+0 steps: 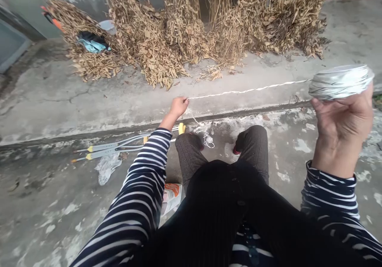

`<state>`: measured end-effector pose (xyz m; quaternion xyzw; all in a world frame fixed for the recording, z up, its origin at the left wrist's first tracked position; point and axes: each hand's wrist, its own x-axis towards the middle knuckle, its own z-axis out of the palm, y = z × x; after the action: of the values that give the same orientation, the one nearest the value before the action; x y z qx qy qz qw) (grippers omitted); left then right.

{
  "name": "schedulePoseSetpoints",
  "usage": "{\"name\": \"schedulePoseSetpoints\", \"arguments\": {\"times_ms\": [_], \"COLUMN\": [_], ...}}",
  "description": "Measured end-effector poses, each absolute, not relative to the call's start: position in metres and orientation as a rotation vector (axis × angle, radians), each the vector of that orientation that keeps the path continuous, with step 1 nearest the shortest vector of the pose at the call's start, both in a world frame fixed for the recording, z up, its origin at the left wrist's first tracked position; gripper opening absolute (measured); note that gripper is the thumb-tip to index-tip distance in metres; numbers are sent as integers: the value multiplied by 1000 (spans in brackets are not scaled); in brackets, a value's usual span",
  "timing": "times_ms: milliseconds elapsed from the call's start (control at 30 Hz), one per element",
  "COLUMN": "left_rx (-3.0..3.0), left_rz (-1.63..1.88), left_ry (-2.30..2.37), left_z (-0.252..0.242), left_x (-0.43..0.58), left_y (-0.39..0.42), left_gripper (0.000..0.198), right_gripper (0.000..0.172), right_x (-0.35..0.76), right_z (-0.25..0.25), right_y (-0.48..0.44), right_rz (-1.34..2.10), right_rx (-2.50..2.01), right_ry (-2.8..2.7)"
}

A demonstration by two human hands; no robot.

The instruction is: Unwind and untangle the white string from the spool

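My left hand [179, 106] is closed in a pinch on a white cord [250, 90], out in front of my left knee. The cord runs nearly straight across to a thick white coil [340, 82] on the right. Around the coil's underside, my right hand [343, 117] is closed, palm toward me, holding it up. Below my left hand a loose end of cord trails down to a small tangled heap [208, 139] on the ground between my feet.
Dry leafy stalks [161, 40] lean along the wall. Grey crutches with yellow parts [104, 149] and a clear plastic bag [108, 167] lie at the left. A low concrete step edge [143, 127] crosses ahead. A printed bag [172, 197] is beside my left leg.
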<state>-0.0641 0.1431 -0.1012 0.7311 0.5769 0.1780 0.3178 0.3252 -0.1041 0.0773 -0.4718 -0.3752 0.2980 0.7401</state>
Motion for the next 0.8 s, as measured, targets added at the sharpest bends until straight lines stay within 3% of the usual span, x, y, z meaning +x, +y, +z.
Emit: {"name": "schedulePoseSetpoints", "arguments": {"times_ms": [67,167,367,533,800], "left_rx": [1933,1849,1451,1330,1288], "left_rz": [474,566,858,940,849], "left_ry": [1493,1220,478,552,646], "left_z": [-99,-91,-51,-38,-35], "left_x": [-28,38,103,95,87], "left_y": [144,119,55,39,32], "left_gripper": [26,49,54,42,17], "right_gripper": [51,54,54,62,60], "right_x": [315,295,267,268,261], "right_z": [83,77,57,56,50], "right_y": [-103,-87,-48,-31,-31], "right_rz": [692,882,1283,1399,1500], "right_rx": [-1014,-1033,-1115,-1097,-1038], "right_ry": [-856,-884,-912,-955,-878]}}
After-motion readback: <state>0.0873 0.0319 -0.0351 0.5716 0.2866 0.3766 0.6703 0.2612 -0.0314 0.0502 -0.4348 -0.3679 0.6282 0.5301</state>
